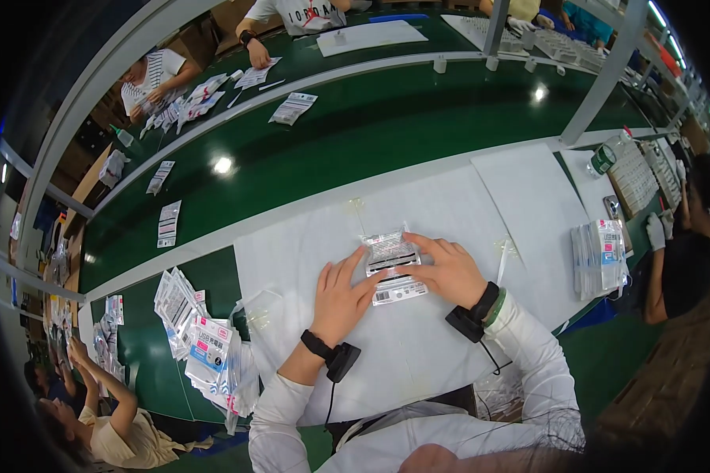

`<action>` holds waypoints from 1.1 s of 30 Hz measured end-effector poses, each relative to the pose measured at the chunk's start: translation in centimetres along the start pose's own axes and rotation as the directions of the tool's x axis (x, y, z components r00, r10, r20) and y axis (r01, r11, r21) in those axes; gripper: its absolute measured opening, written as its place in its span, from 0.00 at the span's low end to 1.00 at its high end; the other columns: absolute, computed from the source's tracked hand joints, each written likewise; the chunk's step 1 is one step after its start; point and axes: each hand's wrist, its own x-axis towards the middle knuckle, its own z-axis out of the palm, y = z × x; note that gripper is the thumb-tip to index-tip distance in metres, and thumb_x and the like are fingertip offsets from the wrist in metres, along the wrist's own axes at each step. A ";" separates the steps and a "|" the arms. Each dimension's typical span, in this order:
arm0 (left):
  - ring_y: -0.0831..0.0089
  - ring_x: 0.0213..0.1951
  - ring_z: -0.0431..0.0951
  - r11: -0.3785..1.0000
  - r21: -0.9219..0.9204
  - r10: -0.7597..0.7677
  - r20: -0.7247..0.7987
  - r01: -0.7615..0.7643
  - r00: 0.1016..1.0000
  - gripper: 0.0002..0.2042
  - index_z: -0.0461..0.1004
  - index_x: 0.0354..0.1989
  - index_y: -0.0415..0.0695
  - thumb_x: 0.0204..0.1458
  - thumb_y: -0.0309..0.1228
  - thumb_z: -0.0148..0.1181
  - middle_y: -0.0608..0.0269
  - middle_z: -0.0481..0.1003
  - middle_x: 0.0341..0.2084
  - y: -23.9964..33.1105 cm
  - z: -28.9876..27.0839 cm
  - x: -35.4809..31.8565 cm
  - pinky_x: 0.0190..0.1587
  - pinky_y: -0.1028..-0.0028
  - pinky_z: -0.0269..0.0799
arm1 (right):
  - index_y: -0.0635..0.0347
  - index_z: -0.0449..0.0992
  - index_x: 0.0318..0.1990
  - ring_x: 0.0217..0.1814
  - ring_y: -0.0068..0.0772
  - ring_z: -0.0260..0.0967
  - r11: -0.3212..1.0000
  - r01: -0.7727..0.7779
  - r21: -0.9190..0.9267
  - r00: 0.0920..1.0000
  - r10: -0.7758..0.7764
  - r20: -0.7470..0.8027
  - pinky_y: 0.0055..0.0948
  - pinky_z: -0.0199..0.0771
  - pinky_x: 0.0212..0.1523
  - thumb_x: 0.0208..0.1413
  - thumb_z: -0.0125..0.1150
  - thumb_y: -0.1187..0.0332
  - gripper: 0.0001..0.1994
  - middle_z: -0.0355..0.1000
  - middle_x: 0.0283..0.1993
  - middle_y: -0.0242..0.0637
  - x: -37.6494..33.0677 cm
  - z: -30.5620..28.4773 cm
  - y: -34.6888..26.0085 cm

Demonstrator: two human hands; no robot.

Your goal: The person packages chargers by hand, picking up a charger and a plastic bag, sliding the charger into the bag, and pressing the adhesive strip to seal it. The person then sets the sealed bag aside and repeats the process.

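Note:
A small clear and silver plastic packet (394, 254) with a printed label, dark bands and a barcode lies before me on the white-covered table. My left hand (341, 293) holds its left edge, index finger at the upper side and thumb lower down. From the right, my right hand (448, 270) grips it, the index finger at the top edge and the thumb stretched across the label. Both hands are partly closed about the packet; its contents cannot be made out. A black wrist strap with a small box and cable sits on each of my wrists.
To my left is a loose heap of similar packets (213, 347); on my right a neat stack (599, 258) stands near a bottle (603, 160). Beyond a metal rail, a green conveyor belt (355, 126) carries spaced packets (293, 109). Other people work around the line.

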 end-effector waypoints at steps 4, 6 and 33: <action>0.60 0.60 0.68 0.982 -0.160 -0.093 0.026 0.096 0.995 0.17 0.80 0.50 0.66 0.52 0.31 0.62 0.59 0.66 0.63 -0.6 -0.3 -0.4 0.65 0.55 0.56 | 0.30 0.84 0.43 0.48 0.31 0.71 0.992 -0.054 -0.113 0.998 0.055 0.003 0.32 0.72 0.46 0.44 0.63 0.75 0.21 0.67 0.63 0.25 -0.9 -0.4 1.6; 0.60 0.60 0.69 0.980 -0.170 -0.107 0.008 0.107 0.994 0.16 0.81 0.49 0.64 0.52 0.30 0.62 0.59 0.67 0.62 -1.3 -0.6 -0.7 0.64 0.55 0.57 | 0.34 0.84 0.41 0.48 0.32 0.71 0.990 -0.109 -0.084 0.994 0.109 -0.005 0.31 0.73 0.45 0.43 0.62 0.77 0.20 0.69 0.61 0.26 -1.2 -0.9 2.1; 0.63 0.58 0.69 0.954 -0.254 -0.181 -0.073 0.157 0.981 0.09 0.80 0.39 0.55 0.49 0.29 0.63 0.66 0.74 0.52 -3.2 -0.5 -1.8 0.60 0.62 0.56 | 0.59 0.62 0.65 0.39 0.24 0.74 0.507 -0.496 0.704 0.866 0.350 0.358 0.22 0.74 0.36 0.58 0.64 0.64 0.29 0.71 0.39 0.32 8.5 2.0 3.9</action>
